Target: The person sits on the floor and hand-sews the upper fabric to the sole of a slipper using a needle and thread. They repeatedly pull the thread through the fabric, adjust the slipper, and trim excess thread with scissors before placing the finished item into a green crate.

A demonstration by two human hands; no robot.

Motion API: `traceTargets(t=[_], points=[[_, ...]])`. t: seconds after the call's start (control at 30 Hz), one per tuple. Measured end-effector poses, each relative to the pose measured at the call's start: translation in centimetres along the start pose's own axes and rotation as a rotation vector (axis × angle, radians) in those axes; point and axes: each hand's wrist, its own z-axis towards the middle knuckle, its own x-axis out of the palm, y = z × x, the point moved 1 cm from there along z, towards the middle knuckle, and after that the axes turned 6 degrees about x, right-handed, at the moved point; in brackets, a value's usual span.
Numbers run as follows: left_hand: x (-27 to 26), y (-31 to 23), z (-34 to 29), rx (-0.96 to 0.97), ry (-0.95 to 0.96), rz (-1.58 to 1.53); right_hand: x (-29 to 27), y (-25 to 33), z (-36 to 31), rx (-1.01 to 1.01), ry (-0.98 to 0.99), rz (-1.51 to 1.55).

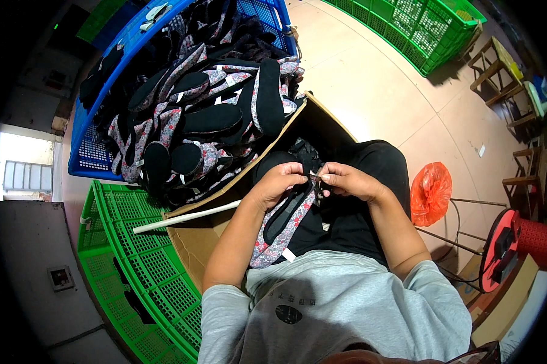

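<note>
A floral slipper (296, 220) with a black sole and a small white tag hangs over my lap, its upper end between my two hands. My left hand (279, 184) is closed, thumb and fingers pinching that end. Close by on the right, my right hand (350, 181) is also closed, its fingertips pinched at a small dark bit beside the slipper's end; what exactly they hold is too small to tell. Just beyond my fingertips, dark crumpled material (305, 151) lies at the opening of a cardboard box (331, 116).
Many similar slippers (212, 119) fill a blue crate (95, 115) at the far left. A green crate (106, 242) and a white rod (185, 218) lie at my left. To the right are an orange plastic bag (432, 193) and a red reel (498, 249). Another green crate (416, 36) stands beyond.
</note>
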Motion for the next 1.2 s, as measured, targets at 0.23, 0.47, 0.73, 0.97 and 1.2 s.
traceTargets(t=[0.23,0.47,0.73,0.97,1.2], points=[[0.5,-0.3,0.2,0.014,-0.023,-0.008,0.1,0.0,-0.2,0.001,0.004,0.034],[0.3,-0.3,0.0,0.005,-0.062,-0.044,-0.2,-0.1,-0.1,-0.048,-0.03,-0.055],[0.0,0.2,0.5,0.006,-0.086,-0.099,-0.7,-2.0,1.4,-0.17,-0.01,-0.183],[1.3,-0.9,0.1,0.006,-0.136,-0.081,-0.5,-2.0,1.4,-0.251,-0.048,-0.201],[0.9,-0.5,0.2,-0.02,-0.132,-0.098,-0.3,-1.8,1.6,-0.263,-0.075,-0.241]])
